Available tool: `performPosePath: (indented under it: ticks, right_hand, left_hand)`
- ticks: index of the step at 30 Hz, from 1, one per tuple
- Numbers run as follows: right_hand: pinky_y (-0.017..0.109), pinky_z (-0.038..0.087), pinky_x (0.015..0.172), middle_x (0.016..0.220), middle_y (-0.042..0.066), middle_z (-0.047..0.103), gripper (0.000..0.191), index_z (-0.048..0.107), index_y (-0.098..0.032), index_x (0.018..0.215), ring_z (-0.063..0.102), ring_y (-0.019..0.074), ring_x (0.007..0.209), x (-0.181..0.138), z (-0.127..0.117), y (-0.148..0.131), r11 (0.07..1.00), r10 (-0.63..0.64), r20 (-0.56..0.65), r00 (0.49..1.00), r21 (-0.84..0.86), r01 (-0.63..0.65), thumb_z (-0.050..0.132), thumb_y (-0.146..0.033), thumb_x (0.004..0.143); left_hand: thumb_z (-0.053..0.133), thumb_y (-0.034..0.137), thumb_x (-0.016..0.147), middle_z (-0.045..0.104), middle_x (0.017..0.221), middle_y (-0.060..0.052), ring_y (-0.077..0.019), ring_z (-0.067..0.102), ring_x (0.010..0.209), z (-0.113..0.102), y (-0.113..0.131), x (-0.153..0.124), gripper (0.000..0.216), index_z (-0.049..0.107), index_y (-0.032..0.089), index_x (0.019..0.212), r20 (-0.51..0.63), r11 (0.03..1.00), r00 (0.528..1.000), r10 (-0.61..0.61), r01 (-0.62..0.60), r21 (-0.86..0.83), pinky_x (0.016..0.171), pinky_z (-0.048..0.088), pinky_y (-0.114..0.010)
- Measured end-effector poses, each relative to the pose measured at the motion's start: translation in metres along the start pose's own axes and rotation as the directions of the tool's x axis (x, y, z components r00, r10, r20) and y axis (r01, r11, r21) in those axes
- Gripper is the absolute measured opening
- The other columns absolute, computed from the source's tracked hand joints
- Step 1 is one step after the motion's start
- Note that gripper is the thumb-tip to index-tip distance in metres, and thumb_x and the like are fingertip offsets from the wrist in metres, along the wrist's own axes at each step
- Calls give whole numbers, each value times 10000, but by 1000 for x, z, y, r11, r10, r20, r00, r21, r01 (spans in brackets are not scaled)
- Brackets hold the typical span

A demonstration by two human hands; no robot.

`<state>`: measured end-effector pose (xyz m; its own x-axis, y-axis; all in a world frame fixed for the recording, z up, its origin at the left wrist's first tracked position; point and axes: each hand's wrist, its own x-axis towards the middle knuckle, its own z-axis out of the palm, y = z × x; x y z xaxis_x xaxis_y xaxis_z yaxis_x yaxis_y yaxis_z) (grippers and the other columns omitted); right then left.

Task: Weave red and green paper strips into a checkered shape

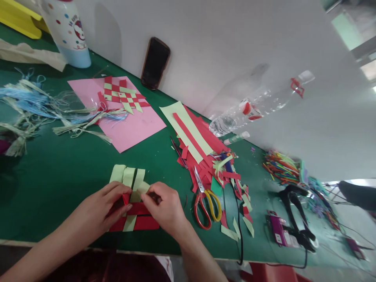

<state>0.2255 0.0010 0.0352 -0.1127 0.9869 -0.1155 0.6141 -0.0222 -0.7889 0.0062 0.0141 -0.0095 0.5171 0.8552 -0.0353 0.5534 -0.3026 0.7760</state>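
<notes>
Above the table (79, 172), left hand (101, 205) pinches red strip (126, 199), right hand (167, 203) pale strip (142, 188).

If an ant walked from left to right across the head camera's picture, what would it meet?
Spotted bottle, left hand, right hand, scissors, bundle of colourful strands.

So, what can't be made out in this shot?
All in the head view:
- Parts of the woven red and pale-green paper strips: hidden by the left hand and right hand.
- Top of the white-and-blue bottle: cut off by the upper edge.
- Far end of the yellow plastic piece: cut off by the left edge.
- Small print on the clear plastic bottle's label: too small and blurred.
</notes>
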Motion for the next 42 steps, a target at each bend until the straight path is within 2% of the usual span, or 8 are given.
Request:
performPosePath:
  ticks: [4, 8, 24, 30, 34, 38, 40, 42]
  right_hand:
    - [261, 553, 731, 911, 61, 768, 115, 722, -221, 868, 713, 176, 817, -16, 5, 10, 980, -171, 1, 985, 98, 170, 631, -244, 934]
    - [287, 591, 789, 941, 64, 793, 82, 742, -225, 921, 743, 190, 846, -16, 8, 14, 976, -157, -54, 986, 144, 163, 664, -249, 930]
    - [309, 594, 906, 1015, 80, 806, 91, 746, -220, 951, 759, 195, 979, -10, 5, 15, 955, -232, -15, 973, 184, 231, 658, -245, 958]
    - [387, 567, 954, 1063, 90, 788, 102, 716, -217, 1012, 716, 227, 1020, -2, 1, 16, 955, -292, -53, 955, 31, 294, 671, -240, 922]
    - [472, 499, 1067, 1285, 151, 712, 431, 622, -174, 1335, 600, 296, 1240, 15, -2, 12, 950, -277, -18, 961, -159, 270, 706, -285, 927]
    - [503, 470, 1089, 1406, 202, 633, 643, 483, -65, 1495, 510, 341, 1299, 35, -2, 0, 927, -179, 141, 974, -307, 215, 723, -297, 946]
    - [490, 482, 1050, 1364, 200, 647, 633, 491, -46, 1487, 522, 337, 1245, 41, -1, -5, 909, -127, 207, 970, -366, 198, 729, -263, 942]
    - [459, 488, 1000, 1258, 156, 688, 478, 595, -95, 1387, 550, 310, 1157, 44, 0, -8, 894, -100, 243, 965, -404, 195, 716, -240, 947]
  left_hand:
    - [501, 466, 1002, 726, 1078, -44, -221, 736, 970, -2, 4, 1, 275, 662, 265, 1097, 28, 999, 999, -36, 37, -30, 828, 594, -331]
    - [521, 465, 994, 728, 1095, -44, -216, 732, 952, -1, 2, -1, 270, 657, 268, 1118, 15, 999, 999, -45, 45, -15, 831, 586, -323]
    - [566, 376, 966, 728, 1154, -32, -218, 733, 1015, -3, -6, -6, 207, 647, 294, 1138, 20, 1000, 1000, -19, 19, 8, 860, 587, -304]
    - [537, 432, 993, 737, 1107, -26, -222, 729, 1022, -6, -2, -6, 205, 662, 301, 1088, 29, 1000, 1000, 7, -6, -15, 873, 589, -307]
    - [544, 463, 994, 733, 1115, -9, -210, 728, 1016, -4, -4, -7, 218, 649, 319, 1119, -2, 1000, 1000, 20, -20, -2, 874, 584, -289]
    - [543, 416, 992, 718, 1155, -17, -207, 726, 1007, -4, -5, -9, 188, 634, 320, 1125, 14, 1000, 1000, 14, -14, 2, 851, 581, -281]
    - [541, 380, 986, 716, 1162, -16, -201, 728, 993, -5, -4, -8, 172, 631, 323, 1120, 16, 1000, 1000, 22, -22, -2, 835, 582, -272]
    - [555, 359, 973, 721, 1144, -10, -195, 732, 978, -7, -3, -6, 161, 634, 325, 1109, 7, 999, 999, 39, -39, -4, 830, 585, -264]
